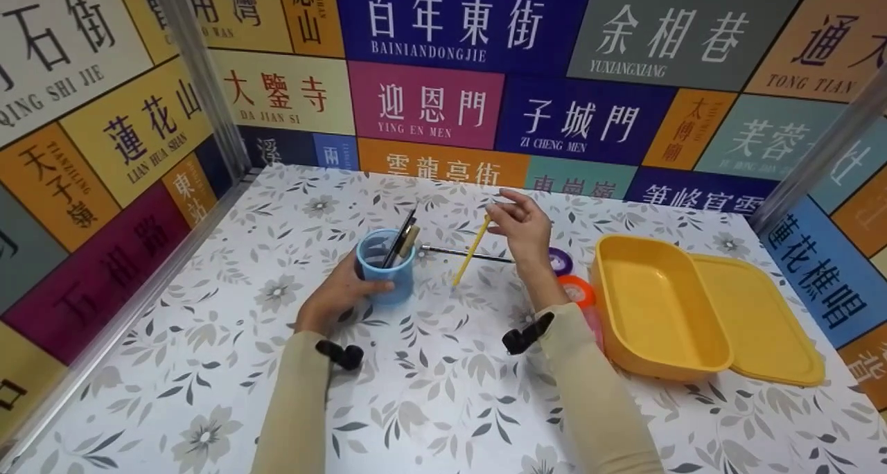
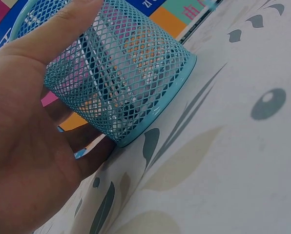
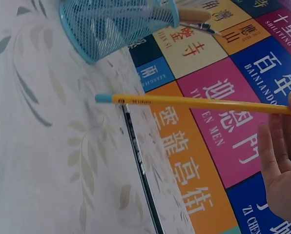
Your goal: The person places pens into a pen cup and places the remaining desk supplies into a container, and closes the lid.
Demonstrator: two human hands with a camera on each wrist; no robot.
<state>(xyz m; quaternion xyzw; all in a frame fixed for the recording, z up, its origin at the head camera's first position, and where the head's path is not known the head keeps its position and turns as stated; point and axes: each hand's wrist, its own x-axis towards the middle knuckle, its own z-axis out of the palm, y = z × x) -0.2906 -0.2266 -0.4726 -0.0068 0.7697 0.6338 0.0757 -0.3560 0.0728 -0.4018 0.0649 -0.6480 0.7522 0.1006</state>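
Note:
A blue mesh pen cup (image 1: 388, 287) stands on the table, with dark pens and a tan-handled tool (image 1: 409, 241) leaning in it. My left hand (image 1: 341, 284) grips the cup's side, thumb across the front and fingers behind, as the left wrist view shows. To the right, my right hand (image 1: 525, 230) pinches one end of a yellow pencil (image 3: 194, 103). The pencil slants down toward the cup side, its blue-tipped end lowest. Behind it a dark pencil (image 1: 466, 254) lies on the table, partly hidden by the right hand.
Right of the right forearm sit a purple tape roll (image 1: 563, 260) and an orange-red tape roll (image 1: 581, 292), with something pink partly covered by the sleeve. Beyond them are a yellow box (image 1: 651, 308) and its flat lid (image 1: 762, 321). A sign-patterned wall (image 1: 423, 107) closes the back.

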